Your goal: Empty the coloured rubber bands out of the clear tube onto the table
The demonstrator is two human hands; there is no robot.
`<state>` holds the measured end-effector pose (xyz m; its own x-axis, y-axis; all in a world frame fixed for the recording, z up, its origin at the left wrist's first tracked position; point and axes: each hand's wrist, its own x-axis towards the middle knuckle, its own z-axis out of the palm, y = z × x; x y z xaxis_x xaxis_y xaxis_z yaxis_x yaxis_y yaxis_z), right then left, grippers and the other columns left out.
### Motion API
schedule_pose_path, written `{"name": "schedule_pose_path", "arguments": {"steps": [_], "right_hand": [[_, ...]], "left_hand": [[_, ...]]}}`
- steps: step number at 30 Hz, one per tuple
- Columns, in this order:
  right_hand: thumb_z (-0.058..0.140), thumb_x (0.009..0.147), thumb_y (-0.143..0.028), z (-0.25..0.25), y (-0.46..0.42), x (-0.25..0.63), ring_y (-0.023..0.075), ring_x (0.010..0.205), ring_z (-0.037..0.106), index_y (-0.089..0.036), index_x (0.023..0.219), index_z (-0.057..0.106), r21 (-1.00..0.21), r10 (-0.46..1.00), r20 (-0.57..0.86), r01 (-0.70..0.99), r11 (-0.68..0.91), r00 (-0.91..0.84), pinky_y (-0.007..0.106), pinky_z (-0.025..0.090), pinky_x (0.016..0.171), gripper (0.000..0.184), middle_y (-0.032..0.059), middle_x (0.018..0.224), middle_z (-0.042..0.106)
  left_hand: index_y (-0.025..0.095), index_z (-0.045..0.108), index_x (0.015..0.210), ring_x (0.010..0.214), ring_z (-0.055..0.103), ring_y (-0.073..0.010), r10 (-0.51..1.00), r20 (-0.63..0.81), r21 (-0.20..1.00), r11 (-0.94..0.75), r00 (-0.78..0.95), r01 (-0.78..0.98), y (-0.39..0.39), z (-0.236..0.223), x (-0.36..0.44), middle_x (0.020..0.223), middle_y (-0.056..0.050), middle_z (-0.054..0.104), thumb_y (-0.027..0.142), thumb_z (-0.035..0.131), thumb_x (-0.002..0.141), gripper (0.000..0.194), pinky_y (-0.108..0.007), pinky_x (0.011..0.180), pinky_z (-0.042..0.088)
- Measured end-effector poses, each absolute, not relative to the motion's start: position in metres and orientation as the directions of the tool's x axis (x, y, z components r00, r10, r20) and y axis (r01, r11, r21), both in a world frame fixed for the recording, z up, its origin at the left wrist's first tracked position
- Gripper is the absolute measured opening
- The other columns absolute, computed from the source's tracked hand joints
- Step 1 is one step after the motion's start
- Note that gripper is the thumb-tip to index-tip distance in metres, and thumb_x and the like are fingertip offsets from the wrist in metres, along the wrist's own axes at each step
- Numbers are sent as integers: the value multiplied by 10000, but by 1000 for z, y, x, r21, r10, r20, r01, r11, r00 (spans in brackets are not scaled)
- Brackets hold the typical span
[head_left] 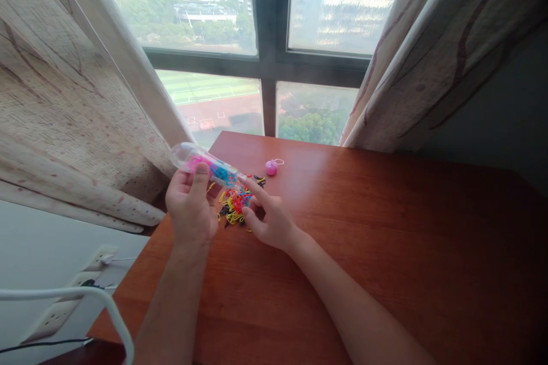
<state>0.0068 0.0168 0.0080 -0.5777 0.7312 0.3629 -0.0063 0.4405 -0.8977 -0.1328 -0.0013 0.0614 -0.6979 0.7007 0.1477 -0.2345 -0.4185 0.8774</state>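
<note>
"Head view: can any brand or wording be read on the clear bottle (222, 172)?"

"A pale label (218, 182) shows on its side, but the print is too small to tell."

"Where is the bottle, and how do the hands stand?"

"At nine o'clock, tilted above the desk (385, 239), pink and blue pieces inside. The left hand (191, 199) grips it, thumb on top. The right hand (269, 217) has its index finger stretched to the bottle's narrow end, thumb spread apart, other fingers curled; one cannot tell whether they hold anything."

"And around them?"

"Colourful little loops (234, 201) lie at five o'clock from the bottle, a pink round piece (271, 167) at three."
</note>
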Motion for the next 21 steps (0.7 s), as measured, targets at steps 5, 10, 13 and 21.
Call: {"name": "schedule_pose_path", "arguments": {"steps": [5, 10, 13, 21], "right_hand": [[550, 862, -195, 7, 26, 8, 117, 544, 441, -240, 1567, 217, -916, 696, 307, -4, 400, -649, 225, 373, 571, 782, -69, 652, 511], [593, 838, -215, 6, 33, 6, 84, 506, 373, -221, 1533, 309, -975, 708, 221, -143, 169, -670, 204, 321, 523, 751, -101, 599, 445], [640, 822, -299, 10, 33, 5, 77, 495, 328, -193, 1511, 332, -959, 729, 168, -282, -36, -663, 199, 283, 489, 762, -114, 577, 388], [635, 783, -335, 6, 41, 7, 83, 496, 336, -181, 1261, 560, -974, 820, 109, -225, -25, -562, 212, 285, 494, 508, -108, 562, 377]], "left_hand": [[169, 653, 880, 653, 653, -100, 774, 127, 917, -330, -620, -223, 3, 63, -123, 793, 10, 675, 358, 841, 690, 328, -235, 670, 575], [162, 654, 904, 680, 659, -111, 760, 225, 909, -389, -610, -148, 11, 64, -122, 808, 0, 673, 329, 851, 681, 341, -248, 694, 578], [174, 657, 922, 694, 666, -117, 742, 259, 903, -414, -619, -119, 18, 65, -122, 841, -10, 676, 331, 842, 695, 333, -246, 681, 585], [198, 655, 1004, 814, 689, -135, 645, 363, 885, -464, -672, 32, 25, 61, -126, 948, -21, 681, 296, 842, 702, 368, -255, 776, 578]]}}
